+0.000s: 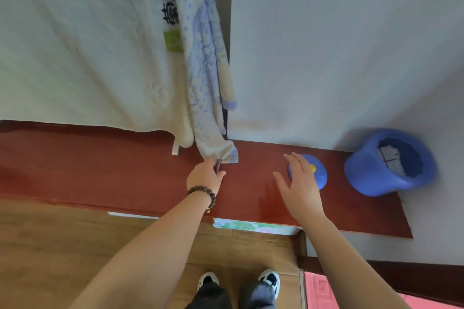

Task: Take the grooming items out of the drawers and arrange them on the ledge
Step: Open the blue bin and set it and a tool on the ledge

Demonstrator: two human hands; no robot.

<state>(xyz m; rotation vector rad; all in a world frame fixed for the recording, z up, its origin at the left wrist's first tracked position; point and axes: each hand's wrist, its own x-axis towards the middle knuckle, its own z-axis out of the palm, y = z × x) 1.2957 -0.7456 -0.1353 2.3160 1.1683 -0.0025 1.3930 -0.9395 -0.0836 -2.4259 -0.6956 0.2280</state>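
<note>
my left hand (204, 176) has its grip closed on a slim dark stick (218, 166), setting it on the ledge (100, 170). right hand (300, 183) hovers wide over a blue disc (320, 173); blue cup (386, 163) beyond. more probably left in the drawers.

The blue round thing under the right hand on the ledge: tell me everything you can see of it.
The blue disc is a round, low, smooth object, plastic by its look, with a small yellow spot near its middle. It lies flat on the red-brown ledge, left of the blue tub and apart from it. The right hand, fingers spread, covers its left part; whether the hand touches it cannot be told.
</note>
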